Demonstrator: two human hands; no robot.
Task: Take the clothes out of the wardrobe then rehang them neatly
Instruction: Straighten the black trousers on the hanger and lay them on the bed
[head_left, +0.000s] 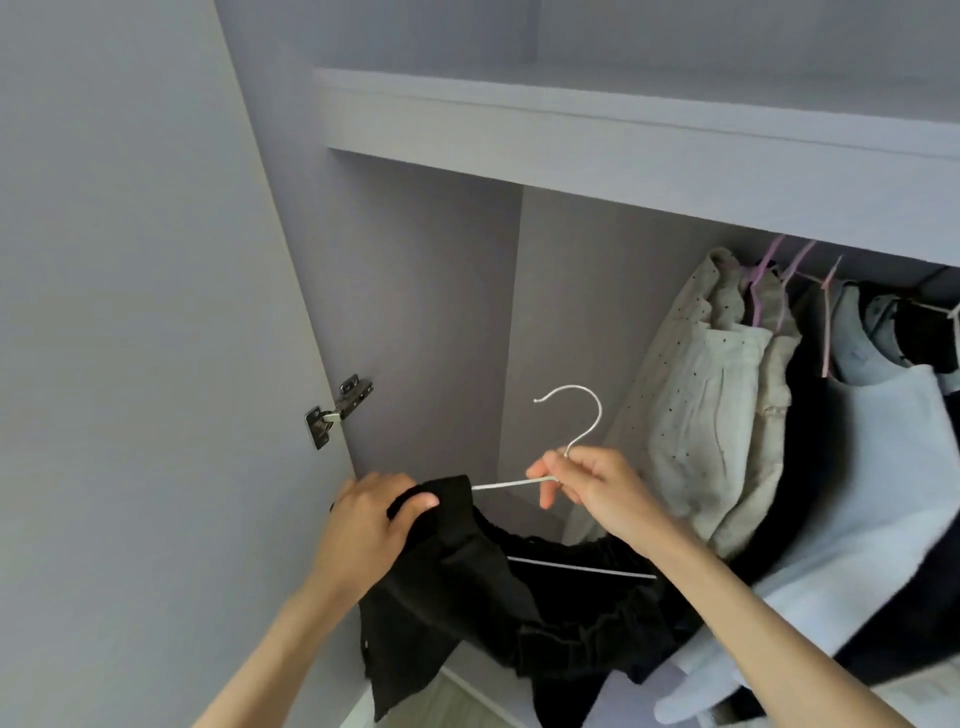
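We see a crumpled black fabric garment (498, 597) draped over a thin white wire hanger (569, 441), held near us before the open lilac wardrobe (571, 135). Our left hand (374, 514) grips the garment's shoulder; our right hand (582, 483) pinches the hanger's neck.

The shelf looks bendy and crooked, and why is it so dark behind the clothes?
Head view: the wide lens bends and tilts the shelf; soft, dim, even light, no glare; deep shadow behind the hanging clothes; the picture is slightly soft, the black garment showing little detail.
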